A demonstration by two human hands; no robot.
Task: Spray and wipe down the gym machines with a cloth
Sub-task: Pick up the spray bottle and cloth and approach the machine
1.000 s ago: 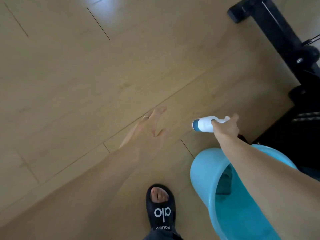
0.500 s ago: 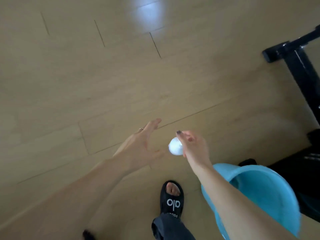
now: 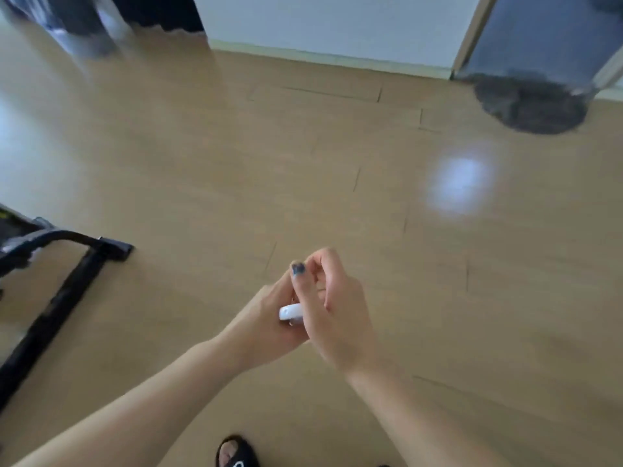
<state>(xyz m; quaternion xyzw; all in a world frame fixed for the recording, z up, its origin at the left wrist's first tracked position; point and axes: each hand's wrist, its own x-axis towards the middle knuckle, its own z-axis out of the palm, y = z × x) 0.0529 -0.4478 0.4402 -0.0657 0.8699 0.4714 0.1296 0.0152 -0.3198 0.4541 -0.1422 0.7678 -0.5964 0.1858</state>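
Note:
A small white spray bottle (image 3: 290, 312) shows only as a short white end between my two hands, low in the middle of the view above the wooden floor. My left hand (image 3: 264, 323) comes in from the lower left and wraps the bottle from that side, one finger with a dark painted nail pointing up. My right hand (image 3: 338, 310) covers the bottle from the right with its fingers curled over it. Most of the bottle is hidden by the hands. No cloth is in view.
A black machine frame with a floor foot (image 3: 72, 284) lies at the left edge. A dark round base (image 3: 529, 107) under a grey panel stands at the top right by the white wall (image 3: 330, 25). My sandalled foot (image 3: 236, 455) is at the bottom.
My left hand has closed in on the bottle that my right hand carried, so both now hold it. The view has swung round; the blue bucket is no longer seen.

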